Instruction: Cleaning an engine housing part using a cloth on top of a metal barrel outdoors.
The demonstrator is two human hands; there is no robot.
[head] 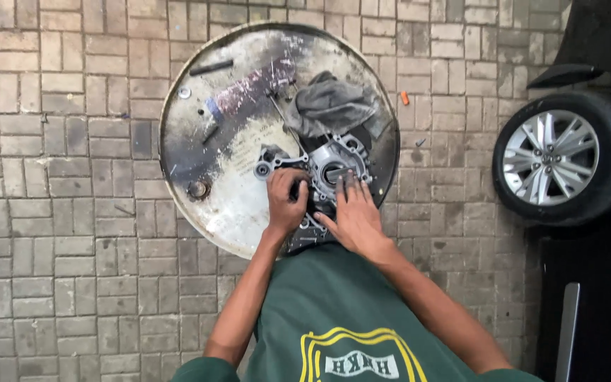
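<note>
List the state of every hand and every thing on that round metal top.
Left hand: fist closed on the engine cover.
Right hand: flat, fingers spread on the cover.
Engine cover: lying flat on the drum top.
Grey rag: crumpled, behind the cover.
Washer: loose, near the rim.

I see my left hand [286, 200] gripping the grey cast-metal engine cover [327, 170] on the round, stained metal drum top [206, 205]; my right hand [353, 212] presses flat beside a crumpled grey rag [330, 105].
</note>
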